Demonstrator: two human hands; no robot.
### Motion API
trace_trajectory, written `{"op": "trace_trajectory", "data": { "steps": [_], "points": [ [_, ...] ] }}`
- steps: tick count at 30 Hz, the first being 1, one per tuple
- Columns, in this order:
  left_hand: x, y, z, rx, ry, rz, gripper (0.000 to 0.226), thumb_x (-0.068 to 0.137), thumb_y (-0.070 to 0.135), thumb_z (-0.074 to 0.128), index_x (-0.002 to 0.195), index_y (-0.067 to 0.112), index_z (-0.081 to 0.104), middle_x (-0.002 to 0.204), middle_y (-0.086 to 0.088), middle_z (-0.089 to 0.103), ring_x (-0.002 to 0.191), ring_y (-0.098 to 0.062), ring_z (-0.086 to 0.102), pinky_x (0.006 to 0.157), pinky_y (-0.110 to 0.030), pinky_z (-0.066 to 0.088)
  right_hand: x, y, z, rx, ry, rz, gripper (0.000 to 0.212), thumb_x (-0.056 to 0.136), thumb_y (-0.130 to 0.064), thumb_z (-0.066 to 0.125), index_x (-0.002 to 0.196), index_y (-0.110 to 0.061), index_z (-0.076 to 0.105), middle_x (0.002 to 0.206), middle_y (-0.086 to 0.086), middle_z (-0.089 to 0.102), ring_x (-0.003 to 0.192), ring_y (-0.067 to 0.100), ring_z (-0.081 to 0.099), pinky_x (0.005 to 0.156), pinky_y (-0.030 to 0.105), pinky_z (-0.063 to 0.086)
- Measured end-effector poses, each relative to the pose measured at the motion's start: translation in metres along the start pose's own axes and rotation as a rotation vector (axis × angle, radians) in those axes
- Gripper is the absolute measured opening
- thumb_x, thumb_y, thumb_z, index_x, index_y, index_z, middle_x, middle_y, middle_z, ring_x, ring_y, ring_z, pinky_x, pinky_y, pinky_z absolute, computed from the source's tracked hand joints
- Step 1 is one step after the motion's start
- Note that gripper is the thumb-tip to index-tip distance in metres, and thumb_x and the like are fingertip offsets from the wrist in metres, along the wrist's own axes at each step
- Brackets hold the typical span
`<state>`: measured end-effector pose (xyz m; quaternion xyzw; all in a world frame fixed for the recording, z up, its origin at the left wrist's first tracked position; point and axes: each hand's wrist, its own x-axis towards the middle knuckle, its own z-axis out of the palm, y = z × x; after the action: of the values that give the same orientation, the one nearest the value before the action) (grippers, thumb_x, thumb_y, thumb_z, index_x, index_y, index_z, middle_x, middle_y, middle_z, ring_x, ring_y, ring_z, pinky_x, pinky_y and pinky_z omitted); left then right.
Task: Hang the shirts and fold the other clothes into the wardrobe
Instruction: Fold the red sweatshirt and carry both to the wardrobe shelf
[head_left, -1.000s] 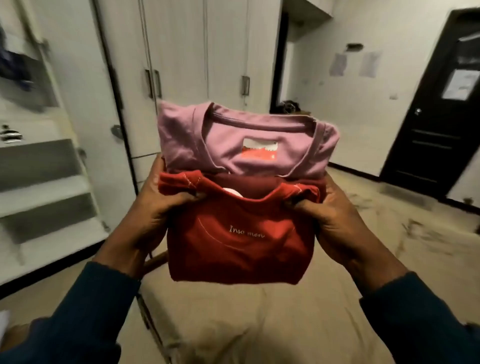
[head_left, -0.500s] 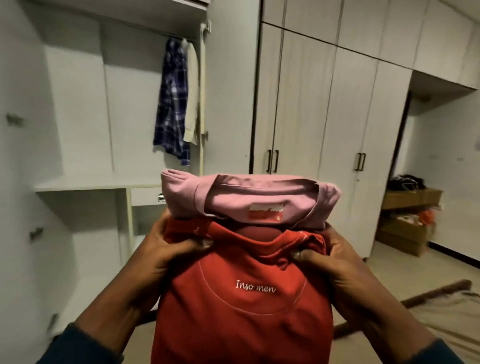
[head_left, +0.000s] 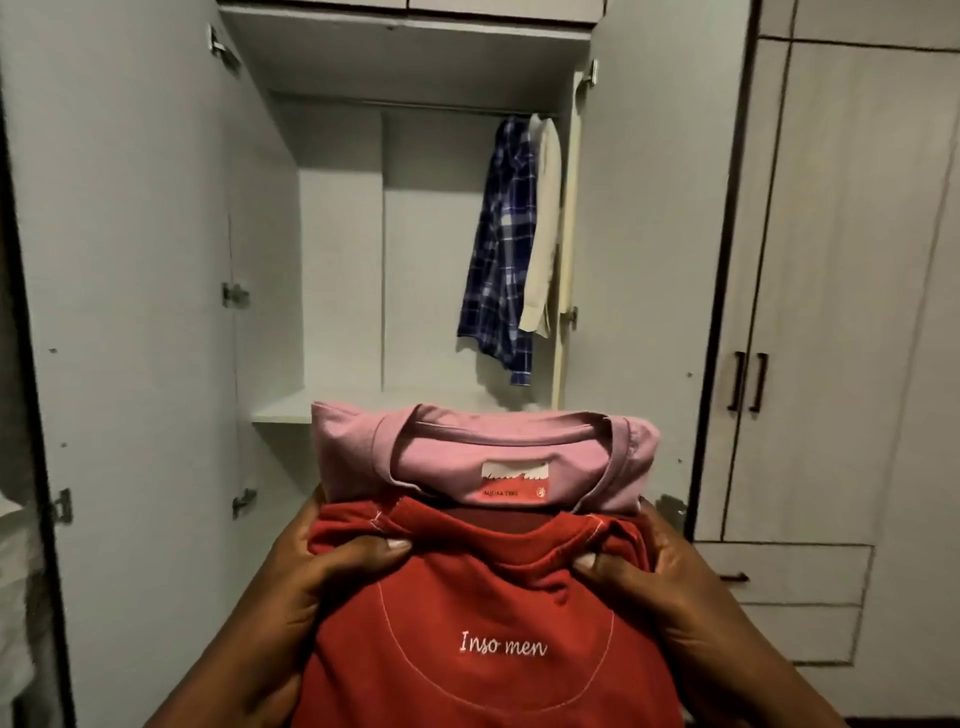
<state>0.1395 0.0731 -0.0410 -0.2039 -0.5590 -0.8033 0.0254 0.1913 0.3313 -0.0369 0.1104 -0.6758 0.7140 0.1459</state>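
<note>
I hold a stack of two folded tops in front of the open wardrobe (head_left: 337, 260). The red top (head_left: 493, 623), lettered "Inso men", lies on a folded pink top (head_left: 467, 447) that sticks out beyond it. My left hand (head_left: 301, 587) grips the stack's left side, thumb on the red collar. My right hand (head_left: 670, 587) grips the right side the same way. Inside the wardrobe, a blue plaid shirt (head_left: 501, 249) and a cream shirt (head_left: 545, 223) hang from the rail at the right. A white shelf (head_left: 280, 410) runs just beyond the stack.
The wardrobe's left door (head_left: 130, 312) and right door (head_left: 649, 260) stand swung open on either side of me. Shut wardrobe doors with dark handles (head_left: 748, 382) and two drawers (head_left: 784, 571) fill the right. Something white lies at the far left edge.
The view has swung left from the room to face the open wardrobe squarely, and I am closer to it. Both hands keep the same grip on the stack.
</note>
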Motion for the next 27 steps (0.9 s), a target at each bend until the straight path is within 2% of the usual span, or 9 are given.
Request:
{"op": "trace_trajectory", "data": {
  "steps": [5, 8, 11, 13, 16, 19, 21, 23, 27],
  "points": [
    [0.072, -0.018, -0.002, 0.067, 0.096, 0.048, 0.072, 0.034, 0.009, 0.086, 0.104, 0.018, 0.073, 0.105, -0.021, 0.074, 0.094, -0.037, 0.073, 0.068, -0.033, 0.062, 0.105, 0.035, -0.018, 0.007, -0.112, 0.009, 0.062, 0.055, -0.025, 0.086, 0.115, -0.032, 0.07, 0.115, 0.008, 0.073, 0.107, 0.027, 0.07, 0.093, 0.043, 0.055],
    [0.112, -0.029, -0.008, 0.127, 0.15, 0.044, 0.069, 0.042, -0.007, 0.083, 0.103, 0.023, 0.074, 0.105, -0.018, 0.075, 0.093, -0.034, 0.074, 0.072, -0.039, 0.06, 0.16, 0.059, -0.027, 0.002, -0.159, 0.062, 0.073, 0.051, -0.033, 0.089, 0.12, -0.034, 0.067, 0.117, 0.005, 0.073, 0.107, 0.027, 0.07, 0.097, 0.048, 0.052],
    [0.15, -0.043, -0.017, 0.158, 0.149, 0.062, 0.065, 0.037, 0.012, 0.087, 0.099, 0.026, 0.076, 0.105, -0.017, 0.075, 0.095, -0.032, 0.074, 0.067, -0.03, 0.061, 0.206, 0.08, -0.032, -0.038, -0.2, 0.08, 0.088, 0.042, -0.043, 0.093, 0.124, -0.033, 0.064, 0.115, 0.0, 0.074, 0.106, 0.022, 0.071, 0.098, 0.046, 0.052],
    [0.181, -0.052, -0.025, 0.196, 0.135, 0.09, 0.068, 0.037, 0.021, 0.087, 0.104, 0.026, 0.076, 0.108, -0.015, 0.075, 0.099, -0.031, 0.073, 0.071, -0.028, 0.062, 0.24, 0.094, -0.036, -0.081, -0.218, 0.072, 0.1, 0.031, -0.051, 0.095, 0.124, -0.032, 0.063, 0.111, -0.004, 0.075, 0.102, 0.016, 0.072, 0.093, 0.038, 0.054],
    [0.23, -0.073, -0.039, 0.254, 0.139, 0.118, 0.073, 0.038, 0.028, 0.091, 0.109, 0.027, 0.075, 0.11, -0.013, 0.075, 0.102, -0.028, 0.073, 0.074, -0.028, 0.06, 0.296, 0.115, -0.042, -0.097, -0.246, 0.063, 0.09, 0.033, -0.046, 0.09, 0.118, -0.036, 0.063, 0.105, -0.011, 0.076, 0.095, 0.008, 0.072, 0.077, 0.02, 0.055],
    [0.281, -0.094, -0.059, 0.329, 0.172, 0.143, 0.099, 0.023, 0.043, 0.098, 0.117, 0.024, 0.071, 0.107, -0.01, 0.076, 0.099, -0.023, 0.074, 0.069, -0.02, 0.059, 0.352, 0.135, -0.042, -0.135, -0.292, 0.027, 0.092, 0.034, -0.051, 0.088, 0.121, -0.039, 0.06, 0.107, -0.017, 0.074, 0.098, 0.003, 0.071, 0.076, 0.017, 0.054],
    [0.319, -0.104, -0.073, 0.358, 0.229, 0.168, 0.11, 0.015, 0.052, 0.098, 0.118, 0.029, 0.071, 0.108, -0.006, 0.076, 0.1, -0.02, 0.073, 0.068, -0.018, 0.058, 0.394, 0.149, -0.039, -0.118, -0.302, 0.023, 0.088, 0.036, -0.045, 0.089, 0.119, -0.036, 0.06, 0.105, -0.016, 0.075, 0.097, 0.003, 0.071, 0.074, 0.014, 0.055],
    [0.355, -0.11, -0.087, 0.337, 0.24, 0.18, 0.101, 0.014, 0.051, 0.099, 0.11, 0.038, 0.074, 0.108, -0.004, 0.076, 0.099, -0.018, 0.074, 0.067, -0.016, 0.057, 0.437, 0.16, -0.033, -0.085, -0.315, 0.025, 0.076, 0.044, -0.032, 0.089, 0.115, -0.033, 0.062, 0.101, -0.015, 0.076, 0.092, 0.003, 0.072, 0.07, 0.011, 0.053],
    [0.422, -0.119, -0.121, 0.321, 0.211, 0.144, 0.109, 0.021, 0.042, 0.102, 0.123, 0.026, 0.068, 0.11, -0.011, 0.075, 0.102, -0.025, 0.073, 0.071, -0.021, 0.059, 0.515, 0.186, -0.01, -0.075, -0.341, 0.039, 0.065, 0.053, -0.018, 0.084, 0.114, -0.03, 0.063, 0.101, -0.011, 0.077, 0.093, 0.006, 0.072, 0.07, 0.011, 0.053]
  ]
}}
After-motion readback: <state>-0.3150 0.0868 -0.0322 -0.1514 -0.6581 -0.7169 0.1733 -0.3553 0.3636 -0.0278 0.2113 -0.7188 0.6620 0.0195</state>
